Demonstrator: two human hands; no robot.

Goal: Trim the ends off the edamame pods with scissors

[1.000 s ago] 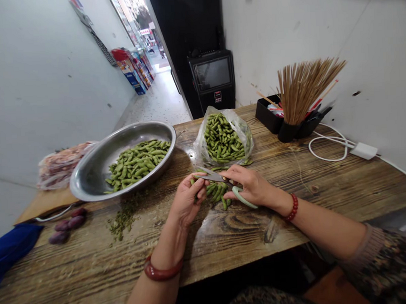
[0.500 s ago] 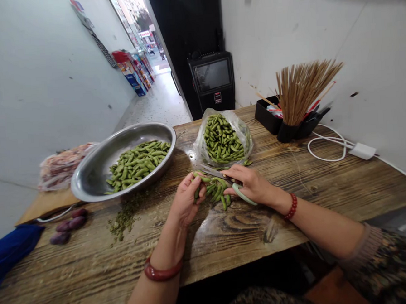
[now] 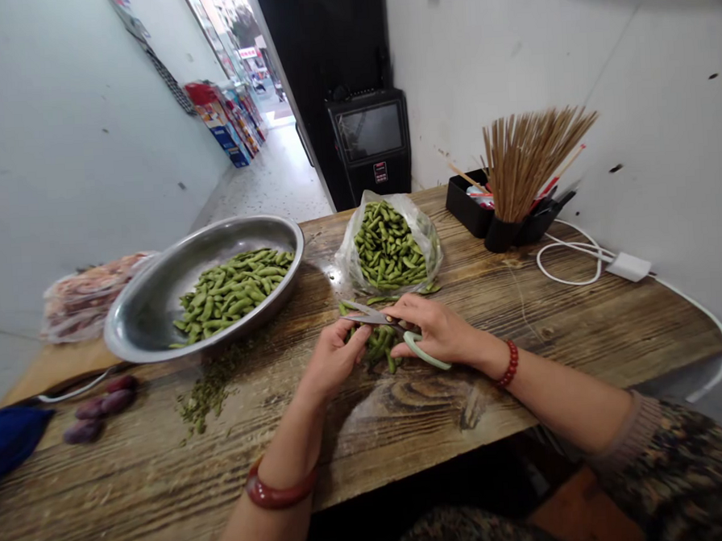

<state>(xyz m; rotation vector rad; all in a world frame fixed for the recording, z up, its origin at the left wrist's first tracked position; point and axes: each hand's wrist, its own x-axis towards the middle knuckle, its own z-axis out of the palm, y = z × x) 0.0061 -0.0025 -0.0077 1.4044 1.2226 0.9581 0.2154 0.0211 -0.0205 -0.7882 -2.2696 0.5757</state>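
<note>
My right hand [image 3: 437, 329] is closed on a pair of scissors [image 3: 424, 353] with pale green handles, its blades spread and pointing left. Under those blades, my left hand [image 3: 334, 357] pinches a green edamame pod [image 3: 344, 308], partly hidden by the fingers and the metal. A small heap of edamame pods [image 3: 382, 346] lies on the wood between my hands. Just beyond them, a clear plastic bag [image 3: 349, 263] stands open, full of pods. To the left, a large steel basin [image 3: 142, 321] holds more pods.
Small green trimmings [image 3: 206, 400] lie before the basin on the wooden table [image 3: 406, 430]. Purple roundish items [image 3: 105, 405], a bag of pinkish meat [image 3: 90, 297] and a blue cloth [image 3: 12, 442] are at left. Skewers [image 3: 522, 165] and a white cable [image 3: 630, 266] are at right.
The scissor blades have spread wider and now lie over my left fingertips. My left hand has turned, hiding more of the pod. The whole view has shifted slightly.
</note>
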